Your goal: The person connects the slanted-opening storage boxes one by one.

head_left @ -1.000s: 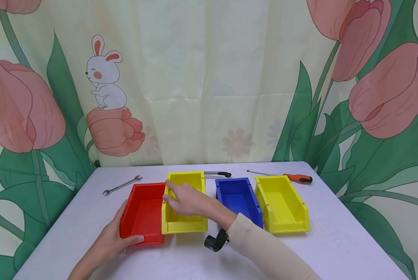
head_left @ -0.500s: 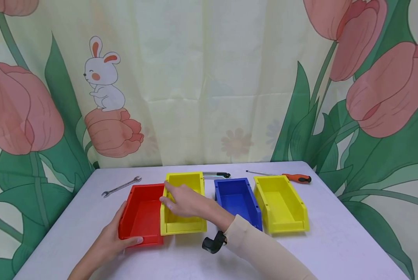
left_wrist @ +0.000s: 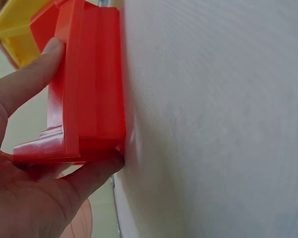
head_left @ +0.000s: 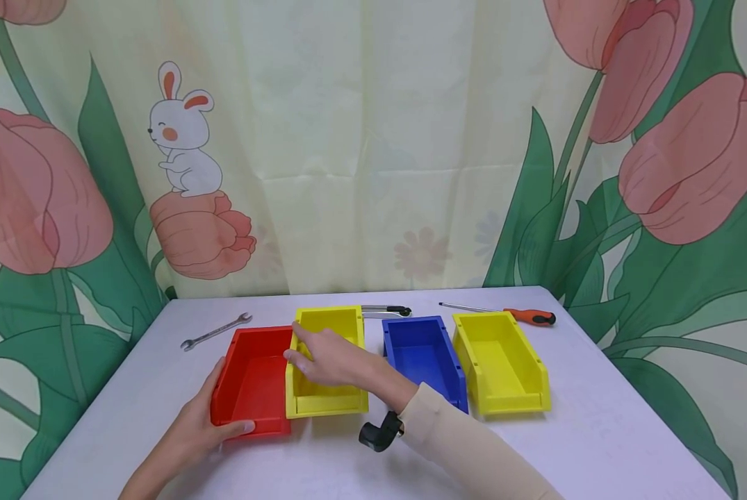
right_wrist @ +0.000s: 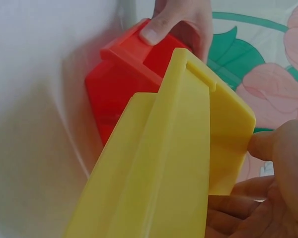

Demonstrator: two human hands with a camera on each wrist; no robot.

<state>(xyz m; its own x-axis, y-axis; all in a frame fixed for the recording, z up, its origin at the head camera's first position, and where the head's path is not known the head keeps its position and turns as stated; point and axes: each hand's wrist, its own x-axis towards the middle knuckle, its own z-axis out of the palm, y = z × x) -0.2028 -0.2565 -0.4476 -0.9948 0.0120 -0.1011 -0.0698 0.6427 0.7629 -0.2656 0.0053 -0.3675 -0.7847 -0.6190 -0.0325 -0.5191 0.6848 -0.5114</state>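
My left hand (head_left: 194, 417) grips the red bin (head_left: 254, 382) at its left front corner. In the left wrist view its thumb lies on the rim, with another finger low beside the table surface. My right hand (head_left: 332, 357) reaches into the left yellow bin (head_left: 329, 405), holding its left wall near the rim. In the right wrist view the thumb meets that wall's edge, and the other fingers are partly hidden behind the bin's near wall. This yellow bin overlaps the red bin's right side and looks slightly raised above the table. Both bins' visible insides hold nothing.
A blue bin (head_left: 420, 347) and another yellow bin (head_left: 501, 361) stand to the right, the forearm covering part of the blue one. Behind them lie a screwdriver (head_left: 529, 317) and metal tools (head_left: 388, 311), partly hidden. A wrench (head_left: 217, 331) lies at the left on the white table (head_left: 604, 423).
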